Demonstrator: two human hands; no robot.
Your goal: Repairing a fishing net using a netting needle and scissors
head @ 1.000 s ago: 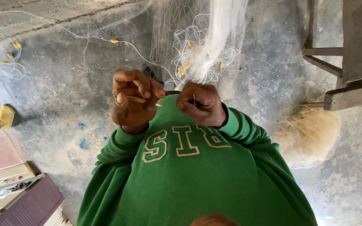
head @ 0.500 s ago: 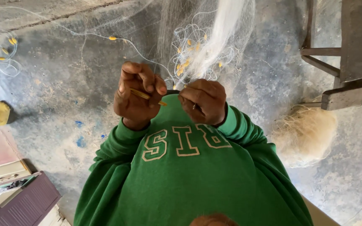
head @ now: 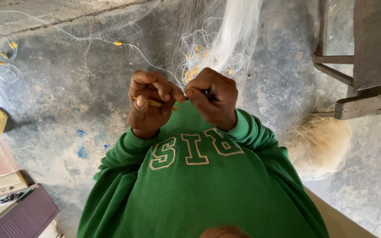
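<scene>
Your left hand (head: pixel 148 103) closes around a thin yellow netting needle (head: pixel 155 103), while your right hand (head: pixel 214 99) pinches a small dark tool (head: pixel 209 93) just beside it, the fingertips of both nearly touching above your green sweatshirt (head: pixel 199 185). A white fishing net (head: pixel 225 39) hangs bunched in front of your hands, its small yellow floats (head: pixel 195 59) strung along a line that trails across the concrete floor (head: pixel 67 101). A wooden bench (head: pixel 367 57) stands to your right, a pale tuft of fibre (head: pixel 318 145) lying near its foot.
</scene>
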